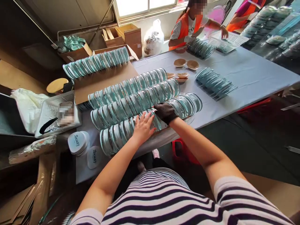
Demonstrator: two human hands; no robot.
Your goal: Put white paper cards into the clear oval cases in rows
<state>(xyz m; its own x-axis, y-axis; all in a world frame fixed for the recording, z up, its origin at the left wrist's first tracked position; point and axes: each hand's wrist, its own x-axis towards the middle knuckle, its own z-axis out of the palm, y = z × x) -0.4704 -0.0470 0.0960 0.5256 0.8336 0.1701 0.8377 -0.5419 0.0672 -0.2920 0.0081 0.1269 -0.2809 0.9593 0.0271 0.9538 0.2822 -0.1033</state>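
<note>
Three long rows of clear, round, teal-tinted plastic cases stand on edge across the table. My bare left hand (143, 128) lies on the nearest row (117, 137) with its fingers spread. Close to its right, my right hand (166, 113), in a dark mesh glove, reaches into the same row. The gloved fingers are close together and curled over the cases, their tips partly hidden. More cases (187, 104) of this row continue right of the glove. Just behind lies the middle row (136, 101), and beyond it the third row (127, 87).
White printed cards (77, 142) lie at the table's left end, beside a white basket (58, 101). Another row of cases (97, 62) rests on cardboard. Brown cups (192, 65) and a shorter stack (214, 82) lie farther right. A person in an orange vest (173, 39) works across the table.
</note>
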